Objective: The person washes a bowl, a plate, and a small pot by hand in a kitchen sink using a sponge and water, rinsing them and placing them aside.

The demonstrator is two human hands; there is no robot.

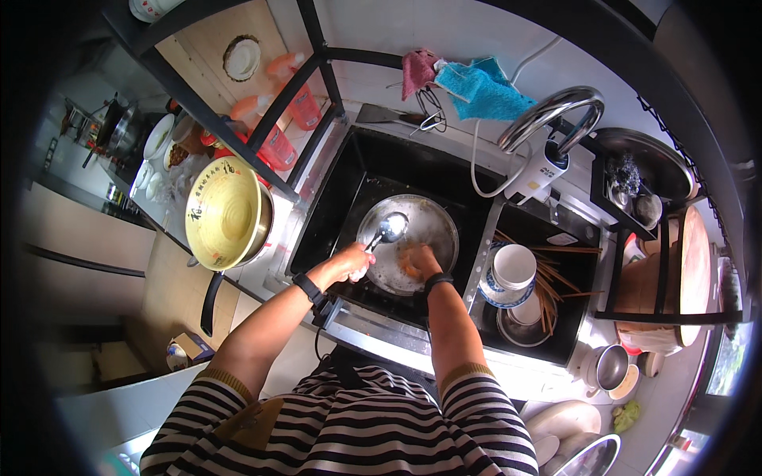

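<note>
My left hand (pixel 353 262) grips the handle of a shiny metal ladle (pixel 393 227), its bowl raised over a round metal basin (pixel 453 229). Cloudy, sudsy water fills the basin, which sits in the left bowl of a black double sink (pixel 411 149). My right hand (pixel 421 260) reaches into this basin, fingers partly under the water. Something orange shows beside those fingers; whether it is a cloth or just the submerged fingers, I cannot tell.
The right sink bowl holds white bowls (pixel 515 266), a blue-rimmed plate (pixel 506 299) and chopsticks (pixel 546 291). A chrome faucet (pixel 550 116) arches behind. Left stands a yellow bowl (pixel 223 214) on a pan with a black handle (pixel 211 303). Black rack bars (pixel 268 119) cross overhead; cloths (pixel 482 86) hang there.
</note>
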